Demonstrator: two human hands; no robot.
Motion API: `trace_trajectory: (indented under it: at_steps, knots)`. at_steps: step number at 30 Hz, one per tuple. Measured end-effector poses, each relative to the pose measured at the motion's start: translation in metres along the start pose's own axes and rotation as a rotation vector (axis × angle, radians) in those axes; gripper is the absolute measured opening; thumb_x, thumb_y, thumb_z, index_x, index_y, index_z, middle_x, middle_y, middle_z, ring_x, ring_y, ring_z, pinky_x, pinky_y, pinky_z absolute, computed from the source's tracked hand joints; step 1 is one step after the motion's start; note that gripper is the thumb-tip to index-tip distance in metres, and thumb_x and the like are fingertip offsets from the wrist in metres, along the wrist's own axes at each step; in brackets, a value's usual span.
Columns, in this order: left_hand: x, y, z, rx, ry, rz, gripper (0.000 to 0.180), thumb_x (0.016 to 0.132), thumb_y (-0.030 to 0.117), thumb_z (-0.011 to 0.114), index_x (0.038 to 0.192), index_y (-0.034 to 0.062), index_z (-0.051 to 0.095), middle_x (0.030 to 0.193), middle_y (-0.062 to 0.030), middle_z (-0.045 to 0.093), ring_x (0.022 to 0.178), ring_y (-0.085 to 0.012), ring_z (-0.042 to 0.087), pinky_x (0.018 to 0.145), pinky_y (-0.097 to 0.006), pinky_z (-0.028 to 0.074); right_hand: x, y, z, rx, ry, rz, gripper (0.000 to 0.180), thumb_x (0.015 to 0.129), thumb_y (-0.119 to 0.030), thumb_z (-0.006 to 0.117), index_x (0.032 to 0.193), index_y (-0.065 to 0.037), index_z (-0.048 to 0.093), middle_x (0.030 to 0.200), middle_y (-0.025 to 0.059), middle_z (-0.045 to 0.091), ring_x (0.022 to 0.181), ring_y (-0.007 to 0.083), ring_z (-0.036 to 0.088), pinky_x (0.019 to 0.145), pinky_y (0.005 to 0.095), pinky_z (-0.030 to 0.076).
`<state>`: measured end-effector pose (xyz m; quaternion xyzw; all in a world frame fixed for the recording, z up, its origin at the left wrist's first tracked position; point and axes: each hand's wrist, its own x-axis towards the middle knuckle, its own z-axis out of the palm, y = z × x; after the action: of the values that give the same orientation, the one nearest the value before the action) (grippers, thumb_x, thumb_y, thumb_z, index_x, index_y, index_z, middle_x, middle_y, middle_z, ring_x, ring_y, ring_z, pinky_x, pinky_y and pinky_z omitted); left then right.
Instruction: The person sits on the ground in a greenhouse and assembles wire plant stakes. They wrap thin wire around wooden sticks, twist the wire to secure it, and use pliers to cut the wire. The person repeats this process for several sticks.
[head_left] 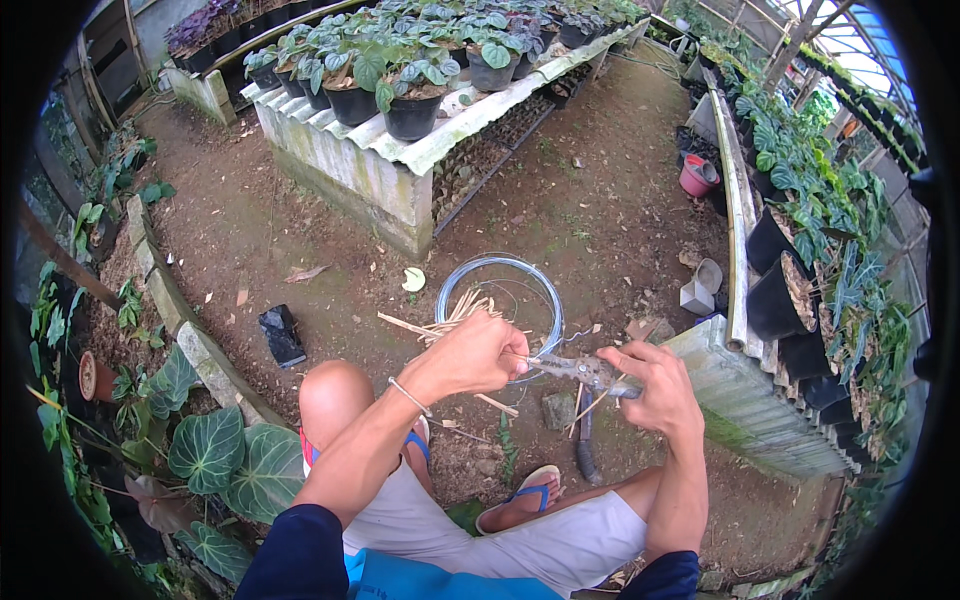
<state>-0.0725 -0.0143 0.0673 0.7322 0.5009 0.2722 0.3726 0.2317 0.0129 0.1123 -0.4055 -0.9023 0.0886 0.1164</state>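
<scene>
We held the worn metal pliers [582, 373] in our right hand [655, 388], their long axis pointing leftward to our left hand [478, 354], whose clenched fingers pinched a thin strip [518, 356], perhaps wire, near their tip.

No words or numbers can be read. A short row of small dark marks [372, 592], possibly lettering, is borne by the bright blue shirt [450, 580], well below the left hand [478, 355] and the right hand [654, 388], to the left of both; it is too small and blurred to be made out.
</scene>
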Motion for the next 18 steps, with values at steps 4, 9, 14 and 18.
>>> trace_trajectory:
  at_steps: [4,9,14,18]
  knots:
    - [-0.002,0.001,-0.001,-0.03,-0.02,-0.017,0.011,0.085,0.005,0.074,0.093,-0.0013,0.076,0.075,-0.0147,0.075,0.071,-0.0257,0.074,0.066,-0.039,0.055,0.0,-0.003,-0.003,-0.031,-0.005,0.007,0.062,0.061,-0.007,0.073,0.122,-0.018,0.078,0.1,0.0072,0.072,0.093,0.0309,0.067,0.083,0.041,0.048]
    - [-0.003,0.004,-0.001,-0.078,0.051,-0.033,0.016,0.083,0.003,0.075,0.098,-0.0008,0.071,0.076,-0.0143,0.076,0.071,-0.0276,0.074,0.065,-0.04,0.052,-0.001,-0.01,-0.005,-0.12,0.054,-0.028,0.07,0.054,-0.004,0.07,0.123,-0.016,0.077,0.103,0.0081,0.07,0.098,0.0304,0.065,0.086,0.0406,0.046]
    - [-0.002,0.003,-0.002,-0.061,0.04,-0.041,0.018,0.082,0.002,0.077,0.099,-0.0008,0.07,0.077,-0.0157,0.076,0.073,-0.029,0.073,0.066,-0.04,0.052,-0.001,-0.011,-0.006,-0.162,0.06,-0.029,0.068,0.059,-0.009,0.073,0.126,-0.019,0.075,0.104,0.0076,0.068,0.1,0.0289,0.065,0.088,0.0416,0.045]
    - [-0.001,0.002,-0.001,-0.053,0.052,-0.037,0.018,0.082,0.003,0.077,0.097,-0.0019,0.07,0.078,-0.0172,0.075,0.073,-0.0309,0.073,0.067,-0.041,0.053,-0.002,-0.011,-0.005,-0.164,0.031,-0.009,0.066,0.062,-0.013,0.076,0.127,-0.019,0.075,0.105,0.0081,0.068,0.098,0.0293,0.066,0.087,0.0428,0.047]
